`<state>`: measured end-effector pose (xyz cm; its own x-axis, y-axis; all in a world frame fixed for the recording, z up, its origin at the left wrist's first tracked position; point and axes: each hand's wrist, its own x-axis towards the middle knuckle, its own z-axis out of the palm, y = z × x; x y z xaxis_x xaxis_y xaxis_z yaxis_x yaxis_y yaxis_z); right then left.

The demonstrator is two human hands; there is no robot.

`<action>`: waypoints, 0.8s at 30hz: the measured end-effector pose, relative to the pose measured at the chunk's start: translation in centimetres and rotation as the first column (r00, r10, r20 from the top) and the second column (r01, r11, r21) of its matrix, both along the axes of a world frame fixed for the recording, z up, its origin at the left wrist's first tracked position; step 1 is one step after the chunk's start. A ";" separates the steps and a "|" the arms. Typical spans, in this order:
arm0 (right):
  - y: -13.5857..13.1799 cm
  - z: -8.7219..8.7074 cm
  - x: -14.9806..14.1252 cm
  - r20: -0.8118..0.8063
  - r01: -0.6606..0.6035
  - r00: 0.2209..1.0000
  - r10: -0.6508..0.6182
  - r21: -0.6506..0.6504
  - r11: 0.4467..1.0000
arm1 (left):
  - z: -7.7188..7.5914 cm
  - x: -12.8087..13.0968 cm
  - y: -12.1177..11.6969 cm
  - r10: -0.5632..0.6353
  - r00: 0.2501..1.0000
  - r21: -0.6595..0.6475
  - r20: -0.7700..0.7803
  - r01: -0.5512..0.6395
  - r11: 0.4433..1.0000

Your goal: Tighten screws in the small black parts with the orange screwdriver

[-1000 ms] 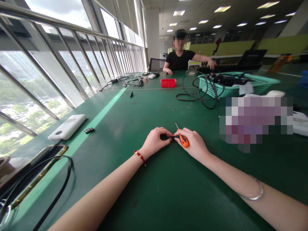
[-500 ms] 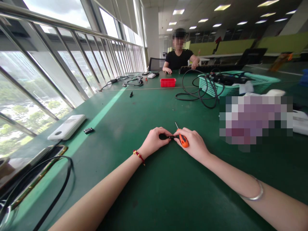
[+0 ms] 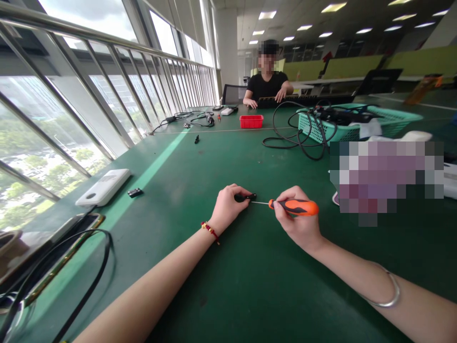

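Over the middle of the green table, my left hand (image 3: 231, 204) pinches a small black part (image 3: 246, 196) between thumb and fingers; its exact kind is not clear, and the fingers cover some of it. My right hand (image 3: 302, 224) is closed around an orange-and-black screwdriver (image 3: 300, 207). The screwdriver lies roughly level, with its thin metal shaft pointing left. Its tip is close to the black part and to my left fingertips; I cannot tell whether it touches.
A white power bank (image 3: 103, 187) and small black piece (image 3: 135, 192) lie left. Ahead stand a red tray (image 3: 251, 122) and teal basket (image 3: 396, 119) with cables. A blurred purple-and-white bundle (image 3: 382, 176) sits right. Across the table a person (image 3: 267, 85) handles a long black object.
My right hand has drawn away from the black part to the right. The screwdriver has swung from pointing up and away to pointing left. My left hand keeps its hold.
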<state>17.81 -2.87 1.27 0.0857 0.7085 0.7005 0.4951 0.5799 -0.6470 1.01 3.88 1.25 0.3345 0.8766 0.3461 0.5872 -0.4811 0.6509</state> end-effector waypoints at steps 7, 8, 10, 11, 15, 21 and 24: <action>0.1 0.1 -0.1 0.077 0.028 0.997 -0.027 -0.016 0.999 | -0.1 0.0 -0.1 -0.010 1.000 0.008 0.001 0.010 1.000; 0.1 0.1 -0.1 0.081 0.030 0.996 -0.029 -0.017 0.999 | -0.1 0.0 -0.1 -0.011 1.000 0.009 0.002 0.011 1.000; 0.2 0.1 -0.1 0.083 0.026 0.996 -0.025 -0.017 1.000 | -0.1 0.0 -0.1 -0.013 1.000 0.013 0.002 0.013 1.000; 0.2 0.1 -0.1 0.083 0.022 0.996 -0.020 -0.016 1.000 | -0.1 0.0 -0.1 -0.014 1.000 0.014 0.002 0.014 1.000; 0.1 0.2 -0.1 0.085 0.028 0.996 -0.026 -0.016 0.999 | 0.0 0.0 -0.1 -0.016 1.000 0.012 0.002 0.016 1.000; 0.0 0.2 -0.1 0.090 0.026 0.996 -0.024 -0.021 0.999 | 0.2 0.0 -0.2 -0.016 1.000 -0.004 0.004 0.016 1.000; 0.1 0.1 -0.1 0.077 0.028 0.997 -0.024 -0.047 0.999 | 0.1 0.1 -0.2 -0.016 1.000 -0.005 0.004 0.016 1.000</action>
<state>17.72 -2.78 1.35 0.0521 0.7393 0.6713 0.5584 0.5357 -0.6334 1.06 3.71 1.38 0.3470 0.8728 0.3431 0.5767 -0.4871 0.6559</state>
